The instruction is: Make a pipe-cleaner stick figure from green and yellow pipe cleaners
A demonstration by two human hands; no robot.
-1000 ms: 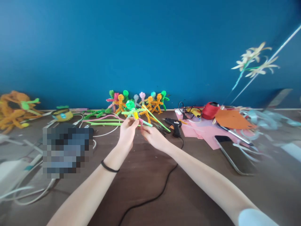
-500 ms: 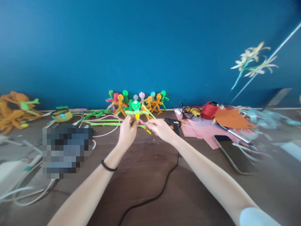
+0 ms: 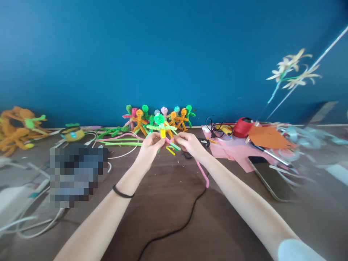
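Observation:
Between my hands stands a small pipe-cleaner figure with a green head [image 3: 159, 119], light green arms and a yellow body [image 3: 163, 133]. My left hand [image 3: 151, 145] pinches the figure at its lower left. My right hand [image 3: 187, 143] is closed on a pink pipe cleaner [image 3: 202, 171] at the figure's lower right; its long end hangs out below the hand over the table. Light green and darker green pieces stick out between the hands, and a short yellow piece [image 3: 170, 151] lies just below them. The fingertips partly hide the figure's lower part.
Finished-looking pipe-cleaner figures [image 3: 139, 119] line the wall. Green strips [image 3: 122, 143] lie left, near a blurred dark object [image 3: 78, 175] and white cables. At right are a partly hidden glue gun [image 3: 204, 142], pink sheets [image 3: 225, 149], a red spool [image 3: 243, 127] and a phone [image 3: 272, 179]. A black cord crosses in front.
The figure and my left hand have shifted slightly right. My right hand has moved a little right, and a long pink strand now hangs below it. More of the glue gun is covered.

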